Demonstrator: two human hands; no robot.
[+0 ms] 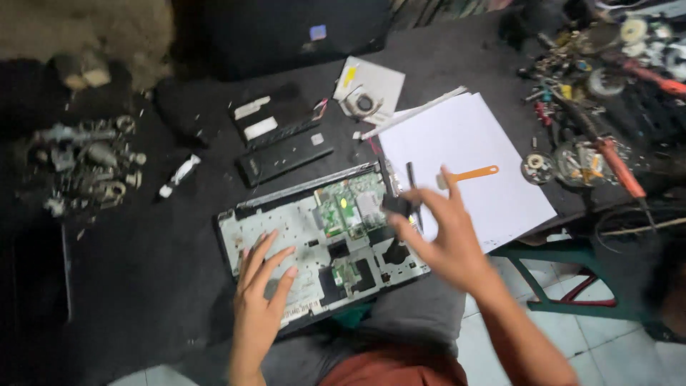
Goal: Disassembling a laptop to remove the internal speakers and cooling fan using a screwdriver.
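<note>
An opened laptop base (286, 229) lies on the dark table, its pale inner frame and green circuit board (350, 204) exposed. My left hand (264, 286) rests flat on the base's near left part, fingers spread, holding nothing. My right hand (443, 236) hovers, blurred, over the base's right edge. A small black part (397, 206) sits at its fingertips; whether the fingers grip it is unclear. A thin black tool (412, 182) lies just beyond.
White paper sheets (464, 136) with an orange pry tool (477, 172) lie right of the laptop. Behind it are black cover pieces (286, 157) and a small fan (366, 104). Metal parts (86, 168) are piled left; hand tools (600, 107) clutter the right. A green stool frame (564, 282) stands below.
</note>
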